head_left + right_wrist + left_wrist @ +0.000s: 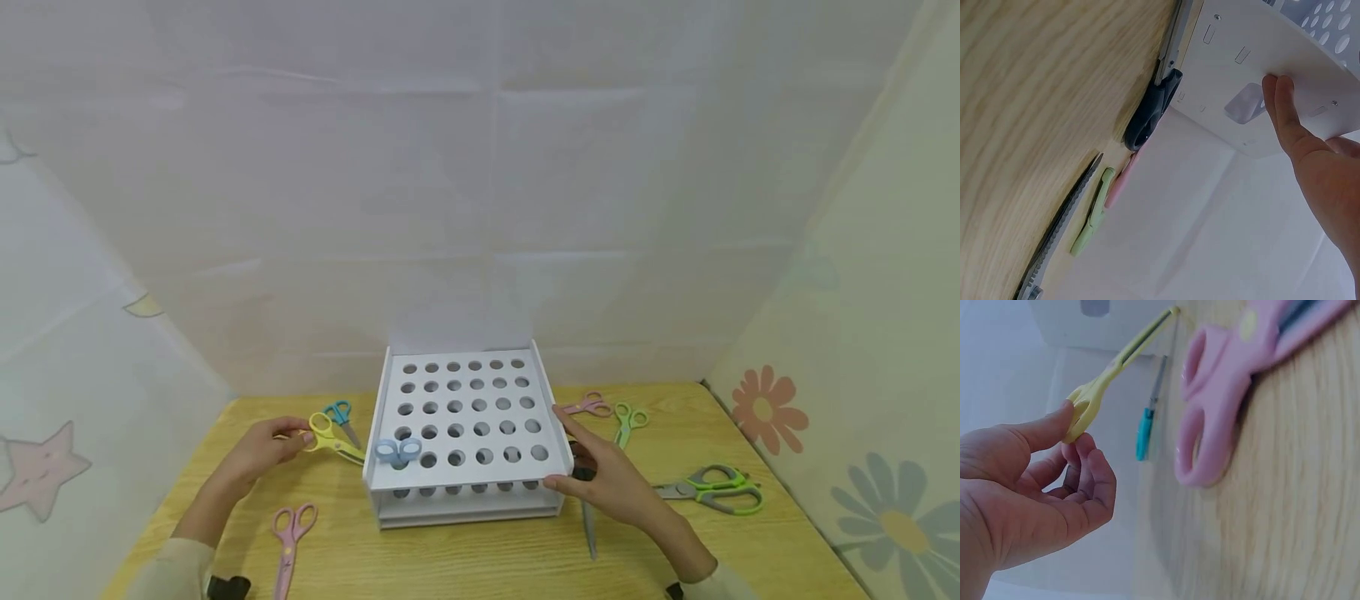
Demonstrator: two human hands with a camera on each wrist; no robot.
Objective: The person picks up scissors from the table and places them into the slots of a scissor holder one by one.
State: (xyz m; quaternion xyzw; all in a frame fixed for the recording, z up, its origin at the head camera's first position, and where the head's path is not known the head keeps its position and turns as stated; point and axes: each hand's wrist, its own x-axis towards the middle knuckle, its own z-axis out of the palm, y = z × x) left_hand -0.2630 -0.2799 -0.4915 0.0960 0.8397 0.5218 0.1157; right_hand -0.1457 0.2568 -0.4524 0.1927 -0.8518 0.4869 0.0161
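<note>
Clearly, the head view shows a white two-tier rack with rows of round holes (pixel 469 473) standing on a light wood-grained tabletop (pixel 465 558), with pale blue scissor handles (pixel 398 454) on its upper tier, at 8 o'clock from its middle. At 9 o'clock from the rack, the left hand (pixel 261 452) has its fingertips clamped on the handle of yellow plastic scissors (pixel 339 447), which point toward the rack's near side. Teal-handled scissors (pixel 345 422) lie just beyond, at 1 o'clock from the yellow pair, and pink plastic scissors (pixel 287 546) at 8 o'clock from the rack. Near 3 o'clock are small pink-handled scissors (pixel 585 405), light green scissors (pixel 627 423) and, farther out, green-and-grey scissors (pixel 701 493). At 4 o'clock, the right hand (pixel 611 479) touches the rack, thumb and fingers apart, partly covering black-handled scissors (pixel 588 521). From the left wrist, thumb and fingers pinch the yellow handle, its blades aimed at 1 o'clock; whether the tip touches anything I cannot tell. The teal and pink pairs sit at 2 o'clock from that hand. From the right wrist, straight fingers press flat against the rack's side panel (pixel 1241 37); the black handles lie between 9 and 10 o'clock from them, a grey serrated blade (pixel 1063 225) near 8.
</note>
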